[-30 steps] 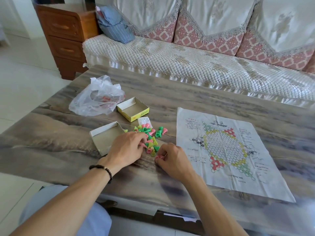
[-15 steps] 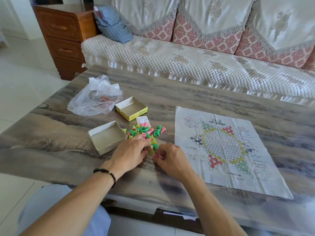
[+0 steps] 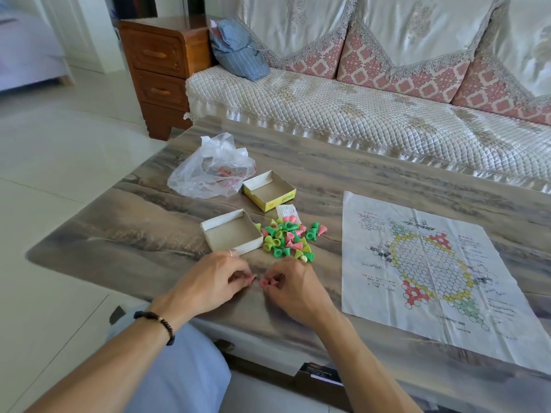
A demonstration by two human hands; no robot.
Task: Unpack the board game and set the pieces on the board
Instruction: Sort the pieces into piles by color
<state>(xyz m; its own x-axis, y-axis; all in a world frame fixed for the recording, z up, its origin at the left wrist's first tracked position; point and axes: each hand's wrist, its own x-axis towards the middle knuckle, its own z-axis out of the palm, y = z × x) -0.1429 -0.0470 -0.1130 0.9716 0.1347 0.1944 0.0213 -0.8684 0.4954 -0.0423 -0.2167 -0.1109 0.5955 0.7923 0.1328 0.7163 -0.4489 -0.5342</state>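
The paper game board (image 3: 429, 275) lies flat and creased on the counter (image 3: 328, 174), to the right of both hands; red and black print runs down its margins and a black title sits at its top, all too small to read. Its middle is a field of white hexagonal cells ringed in yellow, with red clusters at the upper right and lower left and green clusters at the upper left and lower right. No pieces stand on it. The pile of pieces (image 3: 287, 236), small flared cones in dark green, yellow-green and pink, lies on the counter between the board and an open white box tray (image 3: 231, 232), touching the tray's right side. Behind the pile a yellow box half (image 3: 269, 190) shows red lettering on its side, unreadable, and a small printed slip (image 3: 285, 210) lies just in front of it. A crumpled clear plastic bag (image 3: 211, 171) with red print rests beside the yellow half. The left hand (image 3: 208, 281) pinches a pink piece (image 3: 251, 279) in its grip; the right hand (image 3: 293, 289) has its grip curled around other pink pieces (image 3: 268, 282), just near the counter's front edge.
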